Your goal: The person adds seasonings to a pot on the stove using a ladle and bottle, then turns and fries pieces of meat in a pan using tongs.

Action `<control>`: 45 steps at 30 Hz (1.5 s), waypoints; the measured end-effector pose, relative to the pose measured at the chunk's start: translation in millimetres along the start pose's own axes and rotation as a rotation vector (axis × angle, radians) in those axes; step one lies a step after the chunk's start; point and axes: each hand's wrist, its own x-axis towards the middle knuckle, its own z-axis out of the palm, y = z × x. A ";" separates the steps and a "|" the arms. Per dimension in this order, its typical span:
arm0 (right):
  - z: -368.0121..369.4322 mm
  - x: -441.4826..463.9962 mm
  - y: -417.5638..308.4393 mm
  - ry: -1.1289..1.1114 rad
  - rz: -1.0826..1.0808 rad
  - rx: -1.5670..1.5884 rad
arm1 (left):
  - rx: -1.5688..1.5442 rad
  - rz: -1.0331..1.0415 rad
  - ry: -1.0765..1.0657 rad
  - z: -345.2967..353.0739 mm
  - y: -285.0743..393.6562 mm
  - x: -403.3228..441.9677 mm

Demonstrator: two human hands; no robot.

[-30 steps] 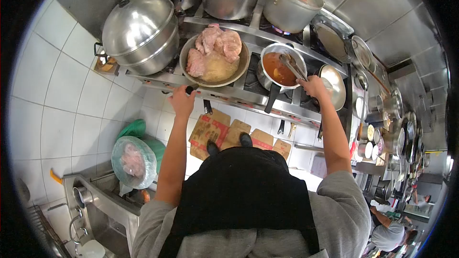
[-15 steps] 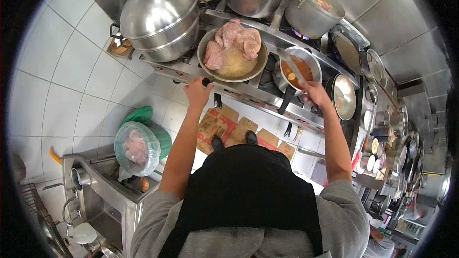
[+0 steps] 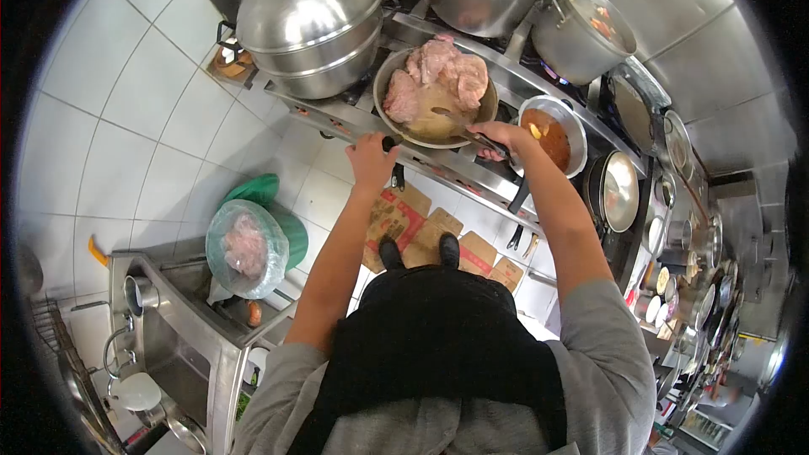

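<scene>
My left hand is closed around the short black handle of a wide pan at the stove's front. Pale pink pieces of meat lie in the pan in cloudy liquid. My right hand grips metal tongs, whose tips reach into the liquid beside the meat. Just right of this hand stands a saucepan of reddish-brown sauce with a yellow piece in it; its black handle points toward me.
A domed steamer pot stands left of the pan. Large pots line the back, one over a flame. Stacked pans sit right. At lower left are a lined green bin and a sink.
My right hand has moved left with the tongs, from the saucepan to the meat pan. My left hand still holds the handle. The camera view has shifted, too.
</scene>
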 end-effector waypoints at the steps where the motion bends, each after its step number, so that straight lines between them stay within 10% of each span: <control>1: 5.6 3.2 -5.1 -0.055 -0.011 0.060 | -0.008 0.006 -0.024 -2.8 1.1 0.6; 26: 33.6 15.1 9.9 0.162 -0.179 0.327 | -0.095 0.026 -0.031 -2.8 0.3 2.5; 33: 46.6 -28.0 40.8 0.428 -0.296 -0.054 | -0.047 -0.039 -0.048 6.2 -2.4 4.2; 45: 44.5 -84.5 80.9 0.195 -0.402 0.488 | -0.112 -0.004 -0.073 11.7 -9.9 5.2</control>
